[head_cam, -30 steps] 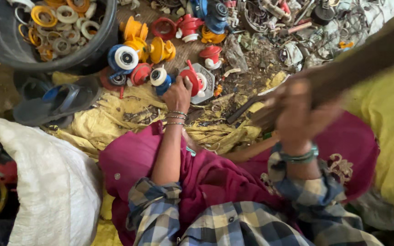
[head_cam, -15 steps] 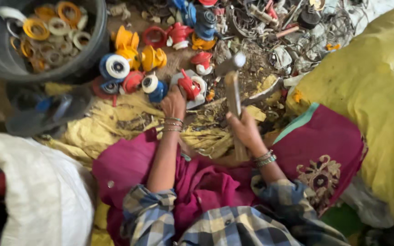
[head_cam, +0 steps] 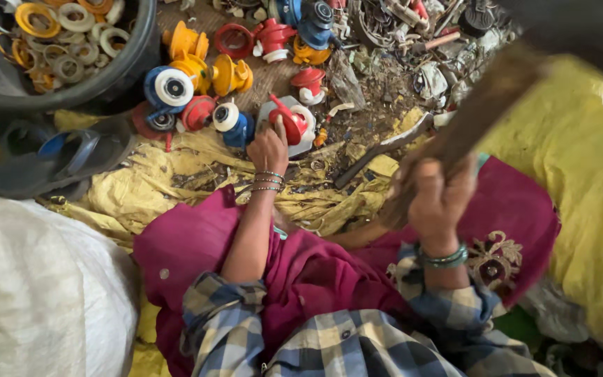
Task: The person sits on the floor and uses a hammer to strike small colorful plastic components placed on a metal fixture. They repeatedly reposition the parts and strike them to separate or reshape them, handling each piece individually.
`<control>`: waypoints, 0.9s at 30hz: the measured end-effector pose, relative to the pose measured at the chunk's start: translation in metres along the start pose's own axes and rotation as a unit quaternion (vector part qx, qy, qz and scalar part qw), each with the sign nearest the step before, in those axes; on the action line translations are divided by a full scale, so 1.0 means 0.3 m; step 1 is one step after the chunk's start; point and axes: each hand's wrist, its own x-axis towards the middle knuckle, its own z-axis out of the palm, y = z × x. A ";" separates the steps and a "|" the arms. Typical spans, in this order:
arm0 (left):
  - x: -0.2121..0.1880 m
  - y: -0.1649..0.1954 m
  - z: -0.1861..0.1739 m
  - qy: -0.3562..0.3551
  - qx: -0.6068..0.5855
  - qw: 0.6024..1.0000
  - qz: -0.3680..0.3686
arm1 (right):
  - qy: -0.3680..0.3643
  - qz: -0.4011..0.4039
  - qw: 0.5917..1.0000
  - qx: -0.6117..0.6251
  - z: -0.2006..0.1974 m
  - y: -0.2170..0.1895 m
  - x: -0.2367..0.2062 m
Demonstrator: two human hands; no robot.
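Hammer handle (head_cam: 479, 115) fills my right hand (head_cam: 435, 199), fingers wrapped tight round its lower end. Its long axis runs up and to the right, away from me, and the head end is blurred past the top edge, so I cannot tell how the head is turned. My left hand (head_cam: 268, 150) lies ahead and to the left of that grip, pressed closed over the near side of a red and white plastic valve piece (head_cam: 294, 126) on the ground. The piece sits just beside a blue and white spool (head_cam: 230, 122), and its red spout points up and to the left. My left hand is on the piece; my right hand is well apart from it, off to the right and nearer my body. A dark metal bar (head_cam: 382, 150) lies slantwise between the two hands on the yellow cloth (head_cam: 176, 185).
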 end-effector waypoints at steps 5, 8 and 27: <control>0.021 -0.034 -0.033 0.055 0.060 0.996 0.039 | -0.050 0.100 0.974 -0.195 0.018 0.104 -0.106; 0.030 -0.055 -0.073 0.074 0.106 0.991 0.035 | -0.070 0.229 0.957 -0.166 0.056 0.220 -0.140; 0.051 -0.037 -0.062 0.095 0.142 0.985 0.036 | -0.051 0.294 0.944 -0.139 0.107 0.213 -0.141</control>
